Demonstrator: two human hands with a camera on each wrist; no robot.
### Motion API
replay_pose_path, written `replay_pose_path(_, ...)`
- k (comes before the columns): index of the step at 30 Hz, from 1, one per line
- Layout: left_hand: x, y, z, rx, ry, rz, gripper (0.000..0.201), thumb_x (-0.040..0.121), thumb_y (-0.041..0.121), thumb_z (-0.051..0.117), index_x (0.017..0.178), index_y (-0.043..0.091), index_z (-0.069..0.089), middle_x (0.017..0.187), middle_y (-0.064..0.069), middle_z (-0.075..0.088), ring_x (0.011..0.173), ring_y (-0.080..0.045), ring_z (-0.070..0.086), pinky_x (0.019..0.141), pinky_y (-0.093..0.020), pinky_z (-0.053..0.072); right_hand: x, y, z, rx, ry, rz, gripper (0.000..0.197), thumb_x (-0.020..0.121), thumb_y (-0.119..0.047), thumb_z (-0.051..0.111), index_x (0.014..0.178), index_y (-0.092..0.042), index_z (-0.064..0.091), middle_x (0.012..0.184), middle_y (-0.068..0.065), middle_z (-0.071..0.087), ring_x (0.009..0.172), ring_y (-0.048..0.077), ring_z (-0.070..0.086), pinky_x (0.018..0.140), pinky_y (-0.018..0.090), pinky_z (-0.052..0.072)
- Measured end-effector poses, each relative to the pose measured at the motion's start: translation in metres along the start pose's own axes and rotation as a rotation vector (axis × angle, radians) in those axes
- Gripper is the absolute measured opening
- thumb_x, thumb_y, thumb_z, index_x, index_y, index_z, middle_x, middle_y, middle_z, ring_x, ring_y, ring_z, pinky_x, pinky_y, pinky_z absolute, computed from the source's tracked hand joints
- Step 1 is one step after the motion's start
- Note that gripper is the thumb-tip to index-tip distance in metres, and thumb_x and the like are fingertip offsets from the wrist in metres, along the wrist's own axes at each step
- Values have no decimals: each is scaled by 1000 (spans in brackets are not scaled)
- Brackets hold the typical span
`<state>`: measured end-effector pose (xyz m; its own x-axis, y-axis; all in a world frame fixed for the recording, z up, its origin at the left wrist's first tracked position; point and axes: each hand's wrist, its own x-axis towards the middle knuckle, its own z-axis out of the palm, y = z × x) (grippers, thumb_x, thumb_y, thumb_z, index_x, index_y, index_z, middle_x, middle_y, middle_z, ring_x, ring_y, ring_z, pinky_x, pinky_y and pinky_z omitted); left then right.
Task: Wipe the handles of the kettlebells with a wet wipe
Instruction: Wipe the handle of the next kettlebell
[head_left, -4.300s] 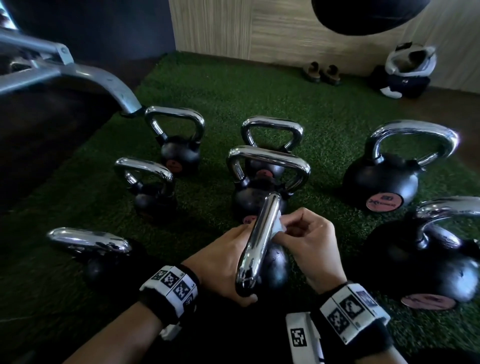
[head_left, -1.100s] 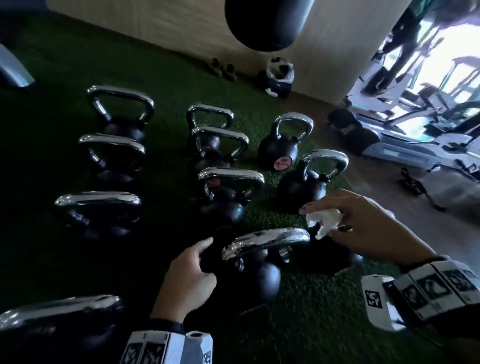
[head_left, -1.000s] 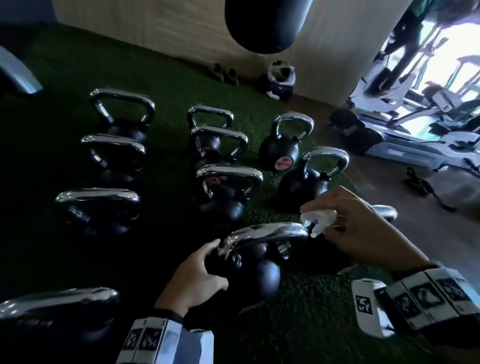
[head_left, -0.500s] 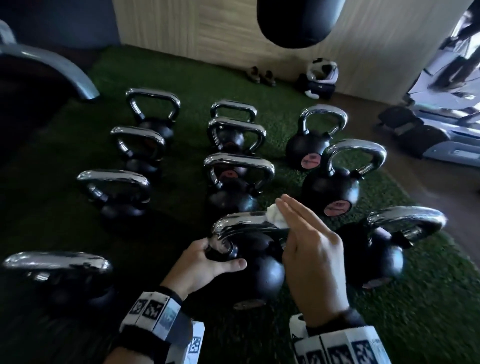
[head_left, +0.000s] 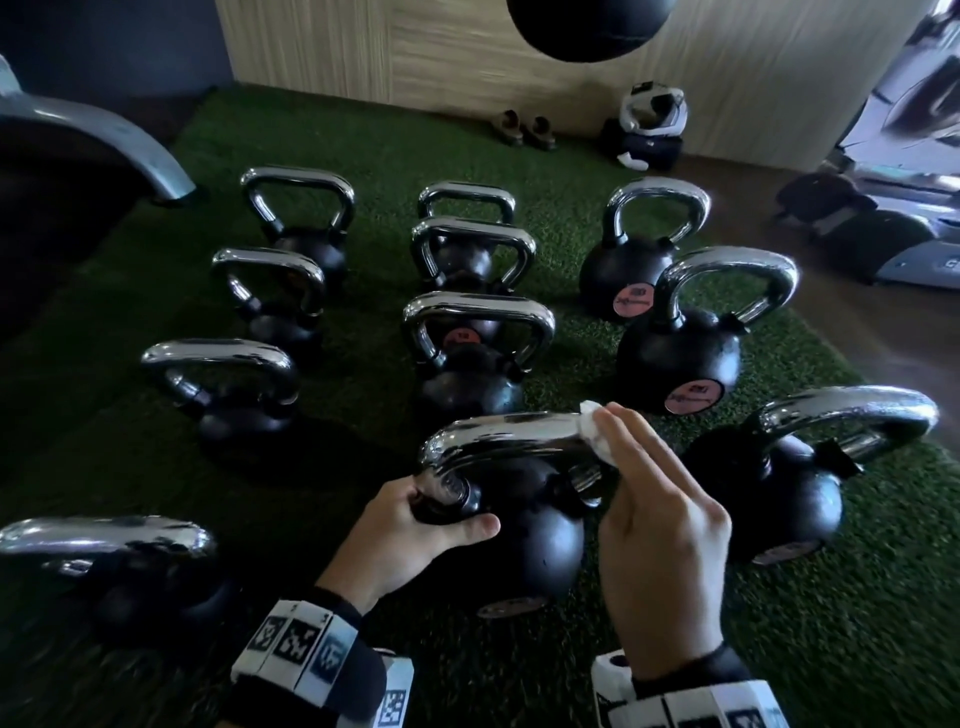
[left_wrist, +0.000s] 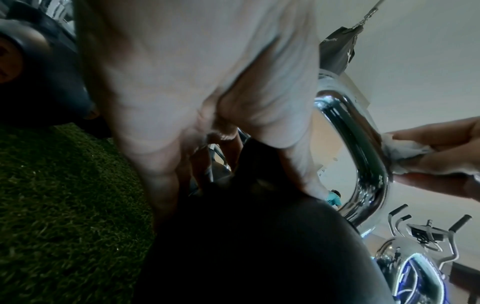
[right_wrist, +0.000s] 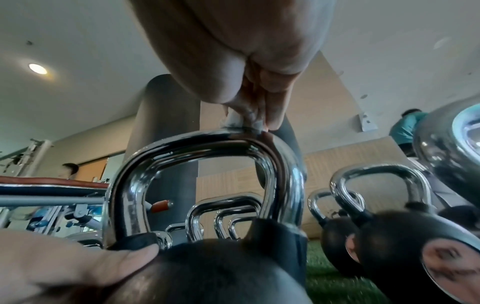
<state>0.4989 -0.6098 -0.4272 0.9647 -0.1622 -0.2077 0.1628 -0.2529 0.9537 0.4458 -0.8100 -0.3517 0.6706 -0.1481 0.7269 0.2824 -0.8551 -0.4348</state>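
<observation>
The biggest thing that could go wrong sits under my left hand (head_left: 415, 540): the kettlebell (head_left: 524, 540) nearest me on the green turf (head_left: 857, 649) is the one I am working on, and I judge that if my curled fingers and thumb loosen at the base of its chrome handle (head_left: 498, 441), the round black body could roll or twist on the soft pile and knock the neighbouring kettlebell (head_left: 769, 493) just to its right. Next down, the handle itself: it is slick and mirror-bright, so a push along it that is too hard would likely send my right hand (head_left: 660, 545) sliding off the bend at the right corner, leaving that curve and the post below it unwiped. That hand lies nearly flat, fingers straight, pressing the wet wipe (head_left: 597, 436) against the top right of the bar; my thumb seems to pinch the wipe from the other side in the left wrist view, though blur makes that uncertain. Smallest risk: the wipe is a small crumpled wad, and with so light a hold it could bunch up, slip out and drop onto the turf, picking up fibres.
</observation>
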Motion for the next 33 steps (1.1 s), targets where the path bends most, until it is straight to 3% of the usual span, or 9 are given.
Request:
replay_pose_path(3, 0, 0, -1, -10, -30, -4, 50, 60, 46, 95, 103, 25, 79, 108, 17, 77, 98, 11, 68, 83, -5, 48, -2, 17, -3, 100, 52, 197, 62, 80, 20, 49, 121, -19, 74, 117, -8, 71, 105, -16, 59, 92, -4, 39)
replay_pose_path(6, -4, 1, -1, -53, -45, -30, 42, 67, 38, 95, 105, 32, 78, 106, 15, 79, 98, 2, 72, 91, -23, 55, -10, 34, -1, 157, 29, 477, 57, 89, 10, 63, 122, -35, 72, 102, -11, 77, 84, -18, 60, 70, -4, 41)
replay_pose_path(9, -7, 3, 0, -74, -23, -13, 38, 68, 35, 95, 100, 38, 76, 103, 17, 79, 96, 4, 72, 87, -20, 55, -19, 44, 6, 208, 54, 513, 48, 91, 5, 66, 124, -29, 74, 104, -21, 72, 86, -13, 65, 77, 12, 51)
replay_pose_path(13, -11, 2, 2, -100, 12, 0, 45, 61, 40, 95, 100, 34, 73, 107, 16, 78, 101, 1, 72, 92, -22, 55, -33, 57, 27, 461, -18, 701, 35, 97, -3, 63, 118, -27, 76, 105, -8, 79, 96, 1, 68, 90, 36, 55)
replay_pose_path(16, -14, 4, 2, -4, 25, -7, 41, 59, 55, 92, 96, 51, 72, 105, 22, 77, 100, 7, 69, 86, -14, 51, -43, 57, 34, 522, -109, 778, 24, 101, -13, 62, 113, -28, 78, 101, -7, 80, 101, 11, 72, 93, 47, 58)
replay_pose_path(18, -21, 10, -1, 177, 84, -14, 37, 64, 64, 86, 95, 49, 72, 95, 23, 76, 92, 9, 68, 74, -6, 48, -43, 58, 26, 489, -121, 778, 25, 98, -10, 67, 112, -28, 78, 101, -9, 80, 103, 11, 73, 94, 47, 59)
replay_pose_path(22, -51, 22, -15, 605, 123, 84, 25, 82, 59, 75, 87, 35, 79, 75, 22, 74, 74, 5, 69, 68, -19, 55, -49, 55, -2, 411, -190, 763, 38, 88, -1, 75, 100, -37, 79, 100, -12, 78, 96, 9, 74, 88, 33, 59)
replay_pose_path(29, -74, 41, 10, -260, -271, -102, 40, 96, 47, 49, 115, 27, 77, 116, 12, 77, 114, -5, 70, 102, -29, 55, -52, 5, -23, 549, -528, 557, 46, 74, 3, 85, 92, -39, 79, 86, -3, 80, 81, 14, 76, 76, 27, 60)
replay_pose_path(33, -75, 40, 24, -430, -271, -115, 31, 93, 36, 57, 117, 31, 77, 118, 10, 77, 113, -14, 72, 100, -32, 57, -42, -2, -18, 413, -548, 409, 36, 67, -2, 87, 76, -35, 77, 74, -8, 71, 62, 9, 65, 60, 20, 51)
